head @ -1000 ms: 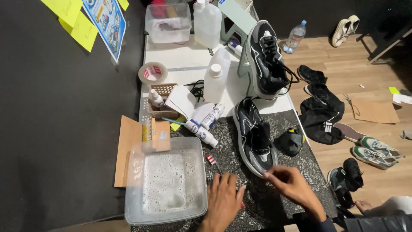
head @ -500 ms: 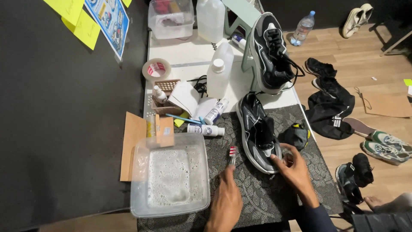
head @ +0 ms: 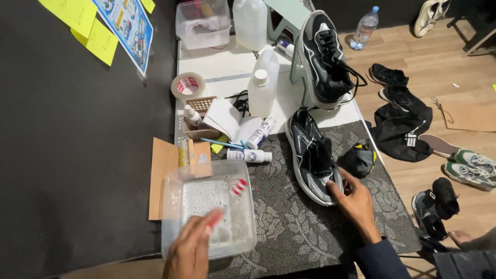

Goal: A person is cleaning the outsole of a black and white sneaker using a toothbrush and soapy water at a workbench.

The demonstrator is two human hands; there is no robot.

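— While the left hand (head: 192, 253) hovers over the clear plastic tub of foamy water (head: 207, 206), what is in its grip?
— A small red-and-white brush (head: 227, 204), blurred; fingers look closed on its handle, bristles at the tub's 1 o'clock corner.
— And the right hand (head: 354, 201)?
— Fingers clamped on the heel of the black and grey sneaker (head: 312, 155) lying on the patterned mat (head: 294, 232) of the bench. At its 12 o'clock a second black sneaker (head: 325, 59) sits on a pale green stand (head: 292, 20).
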